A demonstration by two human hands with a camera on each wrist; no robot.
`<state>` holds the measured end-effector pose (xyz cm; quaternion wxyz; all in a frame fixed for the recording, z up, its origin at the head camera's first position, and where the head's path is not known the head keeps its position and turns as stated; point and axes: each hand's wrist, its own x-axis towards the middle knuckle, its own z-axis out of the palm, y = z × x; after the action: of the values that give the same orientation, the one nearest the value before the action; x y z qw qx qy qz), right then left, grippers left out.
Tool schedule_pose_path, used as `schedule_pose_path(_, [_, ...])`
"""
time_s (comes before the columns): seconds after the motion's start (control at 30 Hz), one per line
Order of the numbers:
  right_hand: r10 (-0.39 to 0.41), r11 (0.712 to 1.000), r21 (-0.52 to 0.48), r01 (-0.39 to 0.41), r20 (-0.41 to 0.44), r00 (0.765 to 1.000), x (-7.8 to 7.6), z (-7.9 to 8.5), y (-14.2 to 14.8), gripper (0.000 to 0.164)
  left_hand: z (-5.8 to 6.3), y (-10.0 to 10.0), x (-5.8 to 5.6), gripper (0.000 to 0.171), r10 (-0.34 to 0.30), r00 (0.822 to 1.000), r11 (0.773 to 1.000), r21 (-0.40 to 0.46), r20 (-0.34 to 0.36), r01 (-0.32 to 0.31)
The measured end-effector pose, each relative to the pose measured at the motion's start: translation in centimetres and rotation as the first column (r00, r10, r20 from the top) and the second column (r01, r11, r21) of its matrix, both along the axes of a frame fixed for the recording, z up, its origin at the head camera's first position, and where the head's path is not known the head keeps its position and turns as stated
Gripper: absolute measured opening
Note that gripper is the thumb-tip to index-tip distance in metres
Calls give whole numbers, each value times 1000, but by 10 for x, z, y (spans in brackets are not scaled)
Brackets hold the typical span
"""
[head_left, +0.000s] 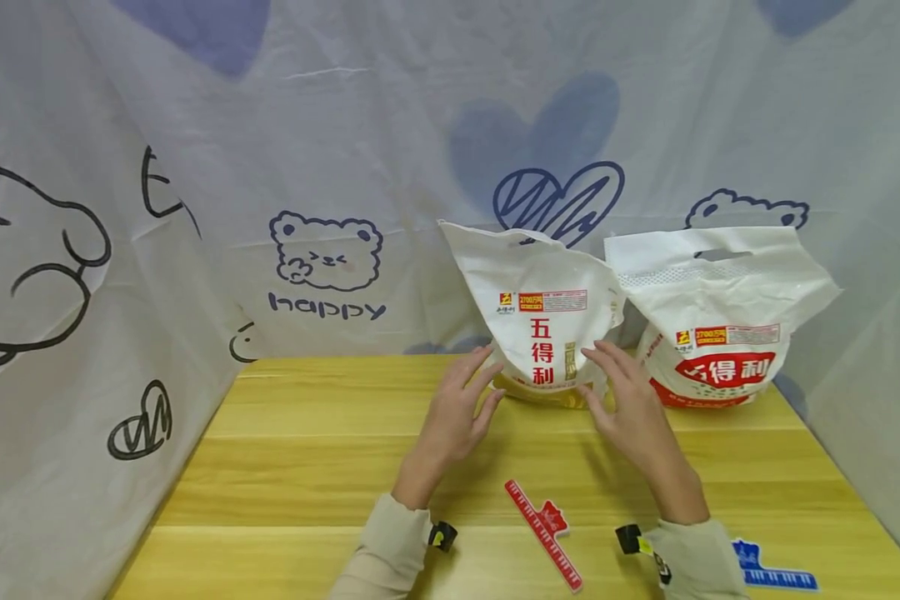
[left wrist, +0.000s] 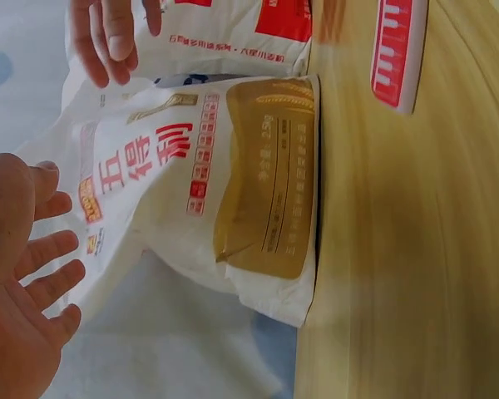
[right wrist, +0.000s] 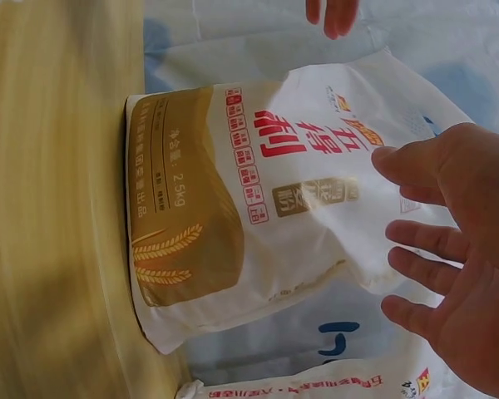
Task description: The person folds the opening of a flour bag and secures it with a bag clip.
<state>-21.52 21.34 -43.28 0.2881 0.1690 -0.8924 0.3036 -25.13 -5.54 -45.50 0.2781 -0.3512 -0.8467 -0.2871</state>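
Printed white cloth (head_left: pixel 322 142) backs a wood-grain table (head_left: pixel 300 475). Near its rear edge stands a gold-based bag (head_left: pixel 532 292), upright, its loose top creased and peaked at one corner. Left hand (head_left: pixel 453 408) and right hand (head_left: pixel 630 408) flank it, fingers spread and lightly bent, gripping nothing; whether any fingertip touches the bag cannot be told. Step in hand, as judged: placing or steadying the bag from both sides. Any lift would call for even inward pressure on its lower body. Obstruction noted: a red-printed bag (head_left: pixel 727 300) stands just beside it, limiting room for the right fingers. Red clip (head_left: pixel 546 533) lies between the forearms; blue clip (head_left: pixel 780 577) lies beside the right sleeve (head_left: pixel 697 558).
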Motion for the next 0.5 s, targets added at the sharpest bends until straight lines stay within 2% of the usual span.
schedule_pose_path(0.23, [-5,1000,5,5,4,1000,0,-3,-4,48,-3,16,-3,38,-14,1000,1000,-9,9,14])
schedule_pose_path(0.5, [17,999,36,-17,2,1000,0,-1,-3,46,-2,30,-9,37,-13,1000,999,-30,-19,12])
